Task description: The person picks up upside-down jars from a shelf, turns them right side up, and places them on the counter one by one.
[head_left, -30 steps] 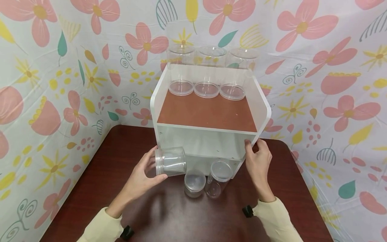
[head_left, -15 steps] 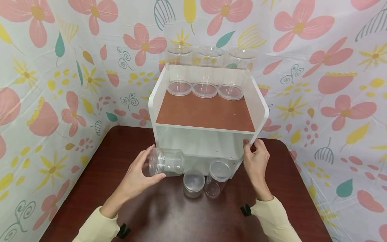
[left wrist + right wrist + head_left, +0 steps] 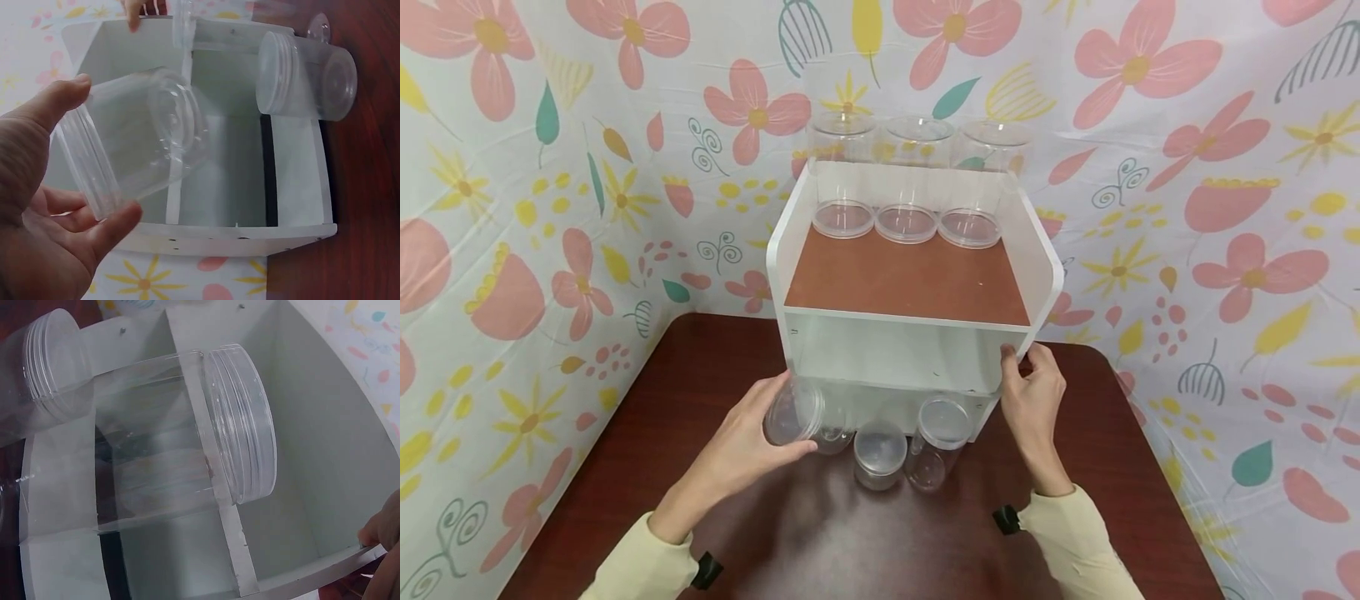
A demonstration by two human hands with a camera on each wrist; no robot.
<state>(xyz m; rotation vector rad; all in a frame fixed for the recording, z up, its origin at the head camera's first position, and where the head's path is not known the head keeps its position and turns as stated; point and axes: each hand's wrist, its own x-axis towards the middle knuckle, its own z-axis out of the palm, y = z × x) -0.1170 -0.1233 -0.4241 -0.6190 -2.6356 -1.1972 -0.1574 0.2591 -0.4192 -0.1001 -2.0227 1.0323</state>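
In the head view my left hand (image 3: 741, 437) grips a clear lidded jar (image 3: 797, 412) round its lid end. The jar hangs tilted before the left front of a white shelf unit (image 3: 902, 314). The left wrist view shows thumb and fingers curled on the rim of that jar (image 3: 137, 137), its base facing the unit. My right hand (image 3: 1033, 404) pinches the front edge of the unit's right side panel. On the table just in front stand a short clear jar (image 3: 880, 454) and a taller clear jar (image 3: 942, 442), both with lids.
Three tall clear jars, among them the middle one (image 3: 907, 221), line the back of the unit's brown top shelf (image 3: 902, 279). Below is an open white compartment (image 3: 887, 354). The dark red table (image 3: 850, 542) meets flower-patterned cloth walls (image 3: 625, 200) behind and at the sides.
The jar in my left hand has turned from lying sideways to base forward and down, lid towards me. My right hand keeps its place on the side panel.
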